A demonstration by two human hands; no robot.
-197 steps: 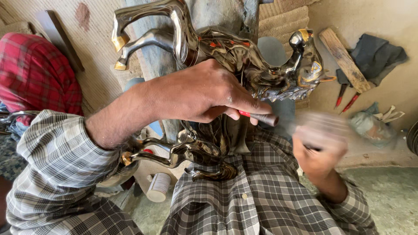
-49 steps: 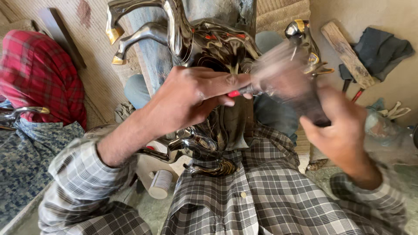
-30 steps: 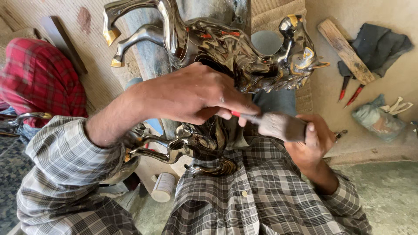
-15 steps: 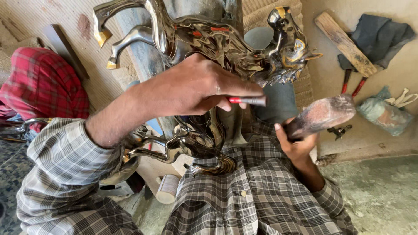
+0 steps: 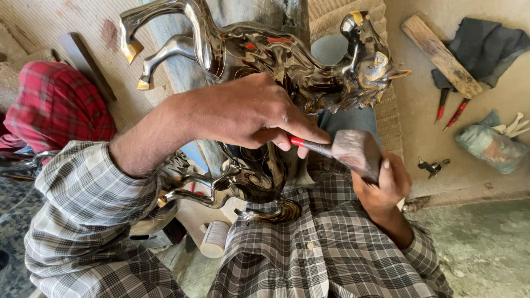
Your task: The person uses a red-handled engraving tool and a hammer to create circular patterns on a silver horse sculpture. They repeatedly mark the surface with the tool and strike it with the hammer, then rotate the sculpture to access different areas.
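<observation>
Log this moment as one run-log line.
left hand: holds red-handled chisel on horse statue | right hand: grips mallet at chisel end | statue: on lap

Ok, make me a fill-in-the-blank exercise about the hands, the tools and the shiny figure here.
1. The left hand pinches a thin chisel with a ____ band on its handle.
2. The right hand grips a wooden mallet whose head meets the chisel's ____ end.
3. The polished metal figure has the shape of a ____.
4. A ____ plank lies on the floor beside a dark cloth.

Missing words: red; back; horse; wooden
</observation>
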